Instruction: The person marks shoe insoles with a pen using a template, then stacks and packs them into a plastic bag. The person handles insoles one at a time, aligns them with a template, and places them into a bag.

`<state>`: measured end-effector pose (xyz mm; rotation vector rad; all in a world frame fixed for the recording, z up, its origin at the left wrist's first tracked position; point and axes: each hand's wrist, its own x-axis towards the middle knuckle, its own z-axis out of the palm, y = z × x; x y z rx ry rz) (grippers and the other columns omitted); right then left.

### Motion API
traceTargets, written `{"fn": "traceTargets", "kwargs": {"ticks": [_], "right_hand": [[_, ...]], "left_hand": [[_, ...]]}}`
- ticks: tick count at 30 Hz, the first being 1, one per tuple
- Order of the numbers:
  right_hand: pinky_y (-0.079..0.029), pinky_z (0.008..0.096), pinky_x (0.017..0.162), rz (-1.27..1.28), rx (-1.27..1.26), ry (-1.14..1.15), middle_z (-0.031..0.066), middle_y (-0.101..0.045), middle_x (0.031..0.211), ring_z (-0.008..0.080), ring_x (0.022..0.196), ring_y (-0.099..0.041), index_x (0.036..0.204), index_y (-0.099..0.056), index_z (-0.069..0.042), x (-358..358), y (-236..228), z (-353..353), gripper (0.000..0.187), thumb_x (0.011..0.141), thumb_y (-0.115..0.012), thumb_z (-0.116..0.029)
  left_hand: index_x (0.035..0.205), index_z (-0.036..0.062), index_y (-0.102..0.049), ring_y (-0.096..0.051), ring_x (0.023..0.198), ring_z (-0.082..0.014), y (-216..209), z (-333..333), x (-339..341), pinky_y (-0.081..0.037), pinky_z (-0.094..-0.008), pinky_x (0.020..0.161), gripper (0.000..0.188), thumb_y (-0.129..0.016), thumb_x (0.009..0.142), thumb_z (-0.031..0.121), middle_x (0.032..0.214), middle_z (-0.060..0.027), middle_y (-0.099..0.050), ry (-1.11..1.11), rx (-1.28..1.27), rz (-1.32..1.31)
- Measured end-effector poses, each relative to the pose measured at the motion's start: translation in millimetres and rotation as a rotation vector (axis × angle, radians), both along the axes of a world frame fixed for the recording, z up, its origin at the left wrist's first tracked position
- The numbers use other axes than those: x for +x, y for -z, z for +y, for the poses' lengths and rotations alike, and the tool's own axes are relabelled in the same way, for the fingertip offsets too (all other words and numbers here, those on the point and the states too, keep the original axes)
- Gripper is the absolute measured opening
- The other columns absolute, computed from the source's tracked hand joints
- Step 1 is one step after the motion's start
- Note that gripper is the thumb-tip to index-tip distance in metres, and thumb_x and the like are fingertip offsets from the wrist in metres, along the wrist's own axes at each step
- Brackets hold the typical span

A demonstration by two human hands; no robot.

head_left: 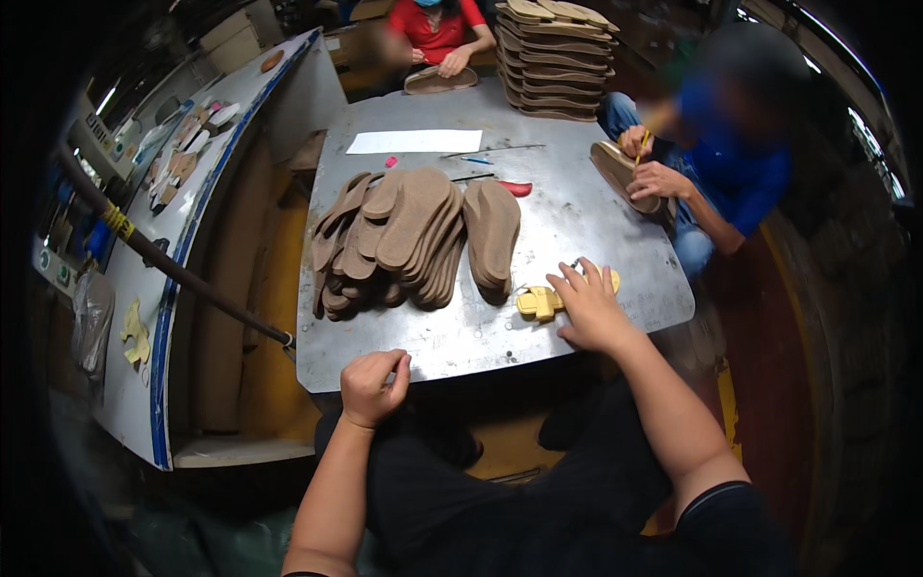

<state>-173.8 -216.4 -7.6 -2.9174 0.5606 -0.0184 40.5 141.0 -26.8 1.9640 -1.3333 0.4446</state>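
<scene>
My right hand lies with spread fingers over a yellow sandal-like piece with straps near the front right of the metal table. Part of that piece is hidden under the hand. At the table's front edge my left hand is closed, thumb against the curled forefinger; whether anything small is in it is hidden. Beyond my hands, brown shoe soles are heaped in overlapping stacks. A smaller stack of soles sits just right of them, between the heap and the yellow piece.
On the metal table lie a white strip, a red tool and pens. A tall stack of soles stands at the far edge. Two co-workers handle soles, far side and right. A bench and slanting pole are left.
</scene>
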Motion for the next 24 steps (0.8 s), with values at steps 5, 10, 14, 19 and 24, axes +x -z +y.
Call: {"fn": "traceTargets", "kwargs": {"ticks": [5, 10, 14, 19, 24], "right_hand": [[-0.027, 0.0712, 0.136, 0.092, 0.081, -0.091, 0.0147, -0.051, 0.171, 0.0462, 0.165, -0.035, 0.159, -0.061, -0.014, 1.8, 6.1, -36.1, 0.077, 0.088, -0.089, -0.015], [-0.040, 0.0587, 0.131, -0.100, 0.118, -0.177, 0.0108, -0.068, 0.149, 0.0370, 0.151, -0.051, 0.139, -0.076, -0.013, 6.7, 18.5, -53.4, 0.045, 0.095, -0.072, -0.003], [-0.048, 0.0495, 0.121, -0.148, 0.086, -0.273, 0.0095, -0.073, 0.135, 0.0345, 0.140, -0.059, 0.127, -0.081, -0.013, 15.4, 21.0, -52.5, 0.036, 0.094, -0.070, -0.002], [-0.053, 0.0495, 0.113, -0.288, 0.052, -0.422, 0.0120, -0.073, 0.135, 0.0369, 0.132, -0.064, 0.123, -0.083, -0.016, 27.6, 25.0, -45.7, 0.039, 0.089, -0.074, 0.001], [-0.054, 0.0498, 0.111, -0.366, -0.011, -0.396, 0.0143, -0.069, 0.143, 0.0381, 0.132, -0.066, 0.132, -0.080, -0.015, 43.7, 20.9, -34.2, 0.051, 0.084, -0.078, 0.004]], "left_hand": [[0.093, 0.0059, -0.081, -0.073, 0.066, -0.0290, -7.6, -6.6, -7.6, -0.055, -0.0400, 0.062, 0.003, -0.083, 0.091, 0.004, 0.079, -0.0106, -0.077, -0.049, -0.082, 0.056], [0.094, 0.0062, -0.081, -0.073, 0.066, -0.0290, -17.1, -17.9, -16.4, -0.056, -0.0402, 0.062, 0.004, -0.084, 0.092, 0.004, 0.078, -0.0103, -0.077, -0.027, -0.130, 0.062], [0.092, 0.0078, -0.080, -0.074, 0.067, -0.0297, -9.5, -14.3, -12.1, -0.057, -0.0416, 0.063, 0.004, -0.085, 0.092, 0.007, 0.079, -0.0099, -0.077, -0.004, 0.046, -0.028], [0.089, 0.0097, -0.079, -0.075, 0.069, -0.0322, 15.4, -25.5, -0.2, -0.058, -0.0449, 0.065, 0.009, -0.082, 0.095, 0.015, 0.078, -0.0108, -0.076, -0.005, -0.065, 0.043], [0.079, 0.0114, -0.071, -0.071, 0.065, -0.0334, 5.1, -25.1, -5.6, -0.057, -0.0469, 0.062, 0.022, -0.080, 0.097, 0.021, 0.070, -0.0095, -0.068, 0.029, -0.062, 0.007]]}}
